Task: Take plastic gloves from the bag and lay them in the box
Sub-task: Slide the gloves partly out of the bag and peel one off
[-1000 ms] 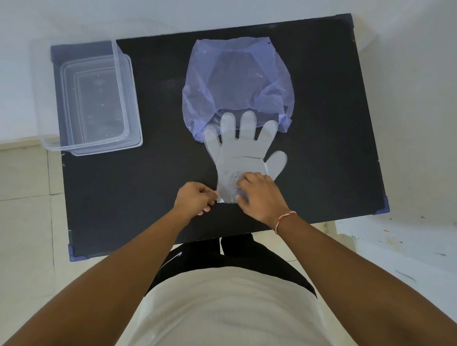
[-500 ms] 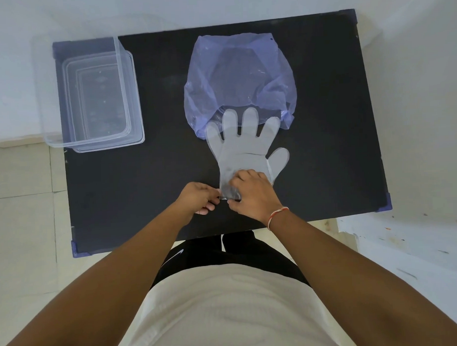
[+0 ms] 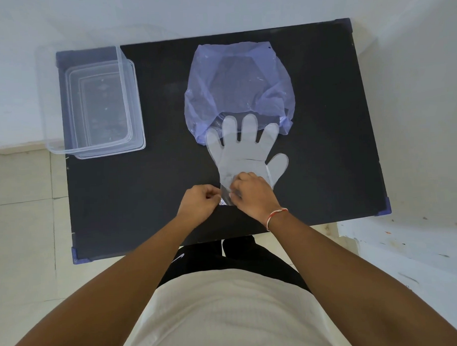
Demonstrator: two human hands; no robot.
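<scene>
A clear plastic glove (image 3: 243, 153) lies flat on the black table (image 3: 145, 196), fingers pointing away from me and tips overlapping the mouth of a crumpled bluish-purple plastic bag (image 3: 238, 84). My left hand (image 3: 198, 203) pinches the glove's cuff at its left corner. My right hand (image 3: 252, 191) rests on the cuff with fingers curled into the plastic. A clear rectangular box (image 3: 90, 100) stands at the table's far left, with nothing visible inside it.
The table's near edge is just below my hands. Pale floor tiles (image 3: 22, 231) lie to the left and a white wall (image 3: 216, 12) runs behind the table. A white ledge (image 3: 411, 244) sits at the right.
Both hands stay at the glove's cuff; my right fingers have curled and gathered the cuff slightly toward the left hand. The glove, bag and box have not moved.
</scene>
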